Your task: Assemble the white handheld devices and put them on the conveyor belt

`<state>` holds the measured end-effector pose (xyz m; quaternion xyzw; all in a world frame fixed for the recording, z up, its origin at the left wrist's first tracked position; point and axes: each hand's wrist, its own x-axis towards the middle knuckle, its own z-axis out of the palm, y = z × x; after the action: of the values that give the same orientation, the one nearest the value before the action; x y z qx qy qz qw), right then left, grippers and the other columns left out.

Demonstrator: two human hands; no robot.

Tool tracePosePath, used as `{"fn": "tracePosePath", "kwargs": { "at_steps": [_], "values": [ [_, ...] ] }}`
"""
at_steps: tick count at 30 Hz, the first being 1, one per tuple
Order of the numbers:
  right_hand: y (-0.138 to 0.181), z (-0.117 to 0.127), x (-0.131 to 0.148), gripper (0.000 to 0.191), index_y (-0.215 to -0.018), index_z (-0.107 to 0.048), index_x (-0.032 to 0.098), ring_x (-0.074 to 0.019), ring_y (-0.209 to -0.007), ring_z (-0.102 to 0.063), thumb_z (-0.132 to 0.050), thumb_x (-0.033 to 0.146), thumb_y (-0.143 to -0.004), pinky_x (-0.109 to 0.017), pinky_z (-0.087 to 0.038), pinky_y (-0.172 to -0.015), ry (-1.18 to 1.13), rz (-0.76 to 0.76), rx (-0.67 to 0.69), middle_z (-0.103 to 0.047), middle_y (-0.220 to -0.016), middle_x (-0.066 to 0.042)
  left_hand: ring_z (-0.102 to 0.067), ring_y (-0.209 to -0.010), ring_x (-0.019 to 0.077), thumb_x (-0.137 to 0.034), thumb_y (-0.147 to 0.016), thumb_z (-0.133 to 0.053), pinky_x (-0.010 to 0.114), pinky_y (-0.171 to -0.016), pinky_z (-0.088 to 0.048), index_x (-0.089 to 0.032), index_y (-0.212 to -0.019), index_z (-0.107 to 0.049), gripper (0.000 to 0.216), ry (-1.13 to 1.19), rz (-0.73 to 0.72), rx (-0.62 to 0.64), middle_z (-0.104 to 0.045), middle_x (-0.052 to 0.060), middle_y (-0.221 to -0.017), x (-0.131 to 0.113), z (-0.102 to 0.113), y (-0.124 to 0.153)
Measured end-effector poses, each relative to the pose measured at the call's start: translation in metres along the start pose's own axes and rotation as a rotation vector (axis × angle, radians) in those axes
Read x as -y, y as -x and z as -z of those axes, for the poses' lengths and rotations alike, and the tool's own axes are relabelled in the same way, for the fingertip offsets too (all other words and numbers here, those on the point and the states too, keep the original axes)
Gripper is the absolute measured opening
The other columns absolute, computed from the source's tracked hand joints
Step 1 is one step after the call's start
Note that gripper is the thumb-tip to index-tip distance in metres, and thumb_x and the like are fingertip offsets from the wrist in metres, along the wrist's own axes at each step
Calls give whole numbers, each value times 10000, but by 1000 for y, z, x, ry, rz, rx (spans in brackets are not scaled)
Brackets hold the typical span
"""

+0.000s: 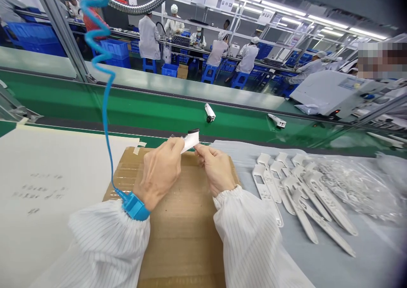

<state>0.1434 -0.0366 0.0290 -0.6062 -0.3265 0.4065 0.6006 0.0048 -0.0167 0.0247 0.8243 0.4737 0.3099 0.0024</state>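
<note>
Holding a small white part (190, 140) with a dark end between both hands, above the far edge of the cardboard sheet (181, 233) on the bench (375, 254). My left hand (159, 171) has its fingers pinched on the near-left side of the part; my right hand (216, 169) pinches it from the right with thumb and forefinger. Both grips sit at the fingertips only.

Risks, as I judge them:
- Thin grip on a light part: any twist between the two hands could pop it loose, toward the green conveyor belt (159, 110) just beyond.
- The blue coiled cord (106, 123) from my wrist strap (135, 205) hangs close on the left; a wide left-hand move could snag it.
- The row of white plastic pieces (299, 190) lies just beside my right sleeve (254, 241); a sweep of that sleeve could scatter them.
</note>
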Motion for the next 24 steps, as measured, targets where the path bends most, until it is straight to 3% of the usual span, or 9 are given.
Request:
{"fn": "tracePosePath", "kwargs": {
  "at_steps": [5, 8, 10, 12, 16, 18, 20, 22, 24],
  "values": [
    [1, 2, -2, 253, -662, -679, 181, -112, -551, -401, -691, 416, -756, -275, -310, -553, 120, 99, 5, -521, -562, 28, -638, -768, 175, -225, -925, -527, 271, -634, -346, -230, -927, -567, 40, 294, 212, 53, -710, -23, -906, -1, 1, -2],
    [1, 8, -3, 207, -873, -720, 200, -112, -566, -442, -643, 388, -836, -285, -372, -600, 332, 394, -38, -666, -800, -8, -616, -731, 166, -256, -912, -560, 262, -629, -338, -238, -899, -548, 25, 404, 285, 57, -697, -41, -844, 2, 1, -3],
    [-2, 12, -3, 169, -934, -714, 216, -112, -592, -468, -636, 348, -864, -303, -398, -672, 485, 612, -80, -686, -949, -25, -609, -726, 166, -269, -905, -572, 260, -627, -337, -243, -894, -548, 37, 435, 314, 53, -694, -43, -836, 3, 2, -3],
    [-6, 14, -3, 135, -952, -718, 235, -120, -640, -502, -653, 324, -875, -325, -384, -741, 624, 769, -116, -681, -996, -27, -609, -729, 169, -261, -899, -573, 262, -638, -344, -246, -891, -550, 29, 447, 310, 57, -695, -41, -838, 2, 2, -3],
    [-9, 15, -6, 113, -849, -710, 254, -157, -788, -562, -627, 281, -921, -359, -305, -802, 852, 943, -178, -685, -948, -11, -627, -764, 182, -249, -896, -564, 269, -654, -361, -254, -900, -566, 7, 464, 269, 126, -700, -31, -861, -1, 3, -3],
    [-7, 13, -8, 180, -785, -672, 244, -166, -817, -550, -585, 224, -942, -362, -283, -800, 912, 984, -152, -687, -909, 0, -632, -756, 192, -260, -885, -578, 272, -646, -366, -250, -896, -565, 20, 453, 340, 125, -694, -20, -826, 2, 1, -4],
    [-5, 11, -12, 204, -773, -625, 232, -166, -826, -541, -540, 191, -954, -357, -287, -802, 900, 978, -74, -686, -916, 3, -637, -725, 197, -271, -864, -603, 278, -644, -383, -238, -898, -554, 69, 447, 502, 50, -678, -10, -763, 11, -4, -6],
    [-9, 9, -17, 190, -801, -580, 222, -165, -823, -552, -495, 208, -970, -349, -315, -809, 838, 910, -3, -678, -922, -7, -646, -698, 194, -290, -853, -617, 282, -640, -407, -223, -914, -536, 122, 506, 679, -47, -668, -6, -723, 24, -10, -9],
    [-21, 6, -20, 150, -862, -557, 214, -173, -836, -570, -465, 242, -977, -347, -348, -816, 829, 766, -15, -671, -929, -23, -657, -690, 190, -304, -848, -622, 282, -635, -426, -212, -930, -524, 158, 595, 784, -116, -669, -4, -716, 36, -17, -11]
  ]
}}
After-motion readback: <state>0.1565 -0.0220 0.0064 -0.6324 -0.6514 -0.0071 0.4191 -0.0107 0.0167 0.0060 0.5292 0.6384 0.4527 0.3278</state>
